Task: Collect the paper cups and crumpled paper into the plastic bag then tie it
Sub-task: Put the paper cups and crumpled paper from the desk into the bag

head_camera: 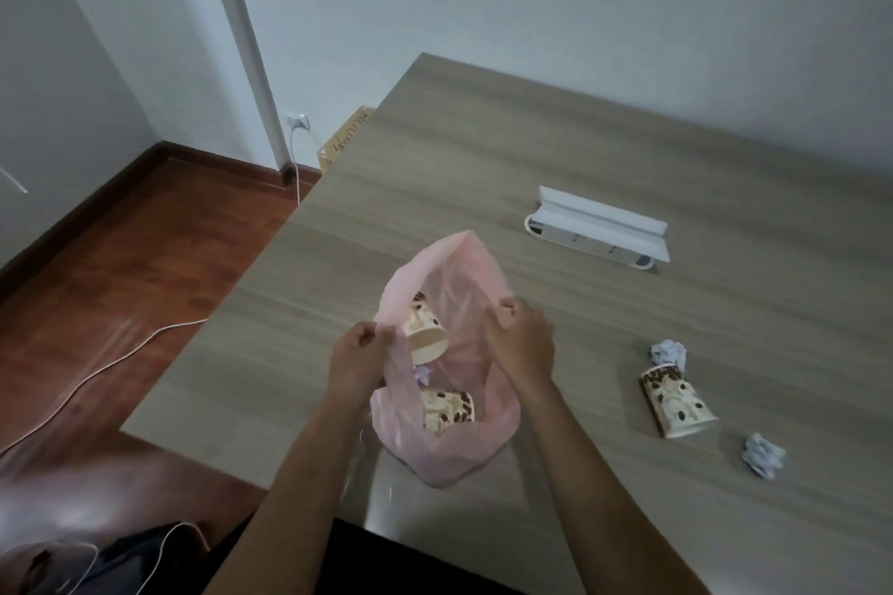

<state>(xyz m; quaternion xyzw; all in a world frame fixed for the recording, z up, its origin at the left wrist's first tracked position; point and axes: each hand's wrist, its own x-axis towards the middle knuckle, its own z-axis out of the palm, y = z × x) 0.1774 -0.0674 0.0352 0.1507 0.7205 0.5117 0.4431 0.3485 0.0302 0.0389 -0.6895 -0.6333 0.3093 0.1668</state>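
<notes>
hands pinch bag rim | thin pink plastic bag | crumpled paper

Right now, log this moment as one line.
hands: left, right hold bag open | in bag: two cups, paper | on table: cup, two paper balls
</notes>
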